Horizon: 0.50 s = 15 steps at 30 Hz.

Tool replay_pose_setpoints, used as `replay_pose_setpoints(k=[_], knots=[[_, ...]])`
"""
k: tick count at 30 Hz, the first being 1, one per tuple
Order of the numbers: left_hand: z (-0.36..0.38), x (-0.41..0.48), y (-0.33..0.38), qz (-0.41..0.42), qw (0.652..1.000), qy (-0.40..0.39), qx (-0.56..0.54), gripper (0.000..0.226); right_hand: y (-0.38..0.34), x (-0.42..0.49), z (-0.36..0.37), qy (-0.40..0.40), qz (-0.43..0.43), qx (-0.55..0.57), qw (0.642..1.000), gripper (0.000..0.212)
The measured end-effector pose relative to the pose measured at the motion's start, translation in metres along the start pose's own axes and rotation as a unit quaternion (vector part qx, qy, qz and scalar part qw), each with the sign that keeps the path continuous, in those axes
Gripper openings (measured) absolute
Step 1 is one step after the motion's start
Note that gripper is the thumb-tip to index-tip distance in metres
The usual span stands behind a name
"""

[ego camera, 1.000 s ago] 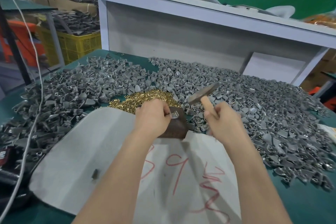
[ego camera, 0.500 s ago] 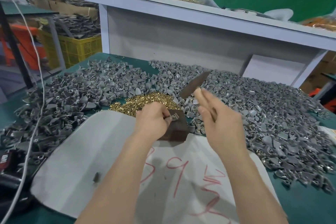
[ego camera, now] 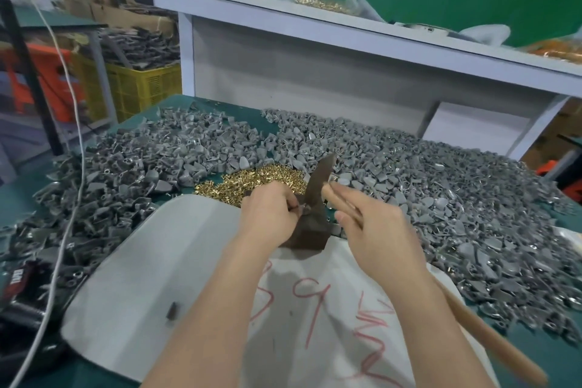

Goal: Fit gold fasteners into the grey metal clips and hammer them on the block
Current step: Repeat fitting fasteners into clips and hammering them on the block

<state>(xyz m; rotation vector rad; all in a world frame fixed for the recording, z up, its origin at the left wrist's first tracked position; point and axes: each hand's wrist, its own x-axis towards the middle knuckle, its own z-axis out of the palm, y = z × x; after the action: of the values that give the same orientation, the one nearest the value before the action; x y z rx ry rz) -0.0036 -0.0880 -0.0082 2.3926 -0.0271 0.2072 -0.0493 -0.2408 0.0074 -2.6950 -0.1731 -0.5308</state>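
Head view, looking down at a green counter (ego camera: 19, 201) in a workshop. Behind it on the left stands a yellow crate (ego camera: 141, 85), heaped above its rim with dark grey metal parts. On the white shelf (ego camera: 346, 28) above the counter, a clear bag (ego camera: 318, 3) holds gold pieces. An orange bundle at the shelf's right end is cut off by the frame edge and too blurred to identify.

Loose grey clips (ego camera: 441, 198) cover most of the counter in thick drifts. A small pile of gold fasteners (ego camera: 252, 181) lies among them, just behind the hands. A white sheet (ego camera: 151, 261) with red scrawl lies in front.

A dark block (ego camera: 307, 235) stands at the sheet's far edge. The left hand (ego camera: 267, 217) rests on the block and pinches one clip (ego camera: 297, 208) on top of it; whether a fastener sits in the clip cannot be made out. The right hand (ego camera: 374, 230), beside the left but apart from it, is wrapped round the wooden handle of a hammer (ego camera: 318, 179). The hammer's head is over the block, blurred and tilted. The handle runs out past the wrist to the lower right.

A white cable (ego camera: 63, 167) crosses the left side.
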Motion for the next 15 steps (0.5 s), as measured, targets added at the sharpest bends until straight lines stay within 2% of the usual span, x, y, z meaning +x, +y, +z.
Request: replay_pose_setpoints(k=[3, 4, 6, 8, 10, 13, 15], knots=[[0.001, 0.001, 0.001, 0.008, 1.000, -0.014, -0.002, 0.010, -0.002, 0.003, -0.007, 0.146, -0.015, 0.116, 0.982, 0.045], [0.001, 0.001, 0.001, 0.004, 1.000, -0.015, -0.003, 0.010, 0.000, 0.005, -0.008, 0.151, -0.027, 0.138, 0.978, 0.044], [0.001, 0.002, 0.001, -0.002, 1.000, -0.004, 0.003, 0.010, 0.000, 0.006, -0.005, 0.045, -0.045, 0.067, 0.996, 0.040], [0.001, 0.001, 0.001, 0.001, 1.000, 0.006, 0.012, 0.009, 0.003, 0.002, 0.002, -0.042, -0.013, 0.005, 0.999, 0.042], [0.000, 0.000, 0.000, 0.002, 1.000, 0.004, 0.013, 0.008, 0.004, 0.003, 0.004, -0.031, 0.007, 0.000, 1.000, 0.044], [-0.001, 0.001, 0.001, 0.005, 1.000, -0.005, 0.016, 0.008, 0.008, 0.007, 0.001, 0.048, 0.022, 0.064, 0.997, 0.044], [0.000, 0.001, 0.001, 0.005, 1.000, -0.009, 0.021, 0.010, 0.020, 0.016, 0.000, 0.053, 0.071, 0.090, 0.992, 0.044]])
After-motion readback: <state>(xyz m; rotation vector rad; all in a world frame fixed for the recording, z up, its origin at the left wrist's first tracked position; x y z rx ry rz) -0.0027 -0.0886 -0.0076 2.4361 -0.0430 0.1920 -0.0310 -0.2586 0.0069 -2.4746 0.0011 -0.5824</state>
